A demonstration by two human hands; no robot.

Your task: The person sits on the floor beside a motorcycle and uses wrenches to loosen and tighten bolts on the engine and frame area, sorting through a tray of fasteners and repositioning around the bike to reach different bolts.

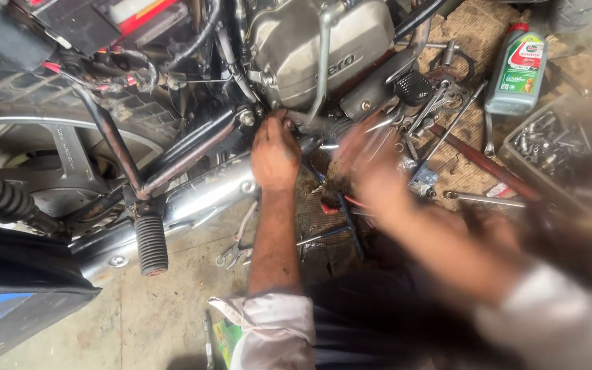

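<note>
The left hand point(275, 159) is pressed up under the silver engine point(323, 41), its fingers curled tight around something small at the bolt point(247, 118) end of the frame tube point(193, 140), just above the exhaust pipe point(200, 195); the knuckles hide whatever it grasps, so I cannot say whether it is a nut, a tool or the bare fitting. The right hand point(371, 164) is a smear of motion over the tools point(433, 103) spread on the matting on the floor, and I cannot tell whether its grip is open or closed, or whether it carries anything. My worry is that the left hand is wedged in a tight spot between tube, pipe and engine case: a slip of whatever it is turning could drive the knuckles into metal. A small part let go there would likely drop among the spanners and get lost in the clutter. The right arm sweeping fast over loose wrenches could knock one, or nudge the green oil bottle point(517, 68) standing at the far right, beside the tray of bolts point(549, 144). The footpeg point(151, 243) juts out near the left forearm and could catch it. The wheel point(49, 151) at left is cut off by the frame, the tray is blurred, and the dark cloth at near left hides what lies beneath.
</note>
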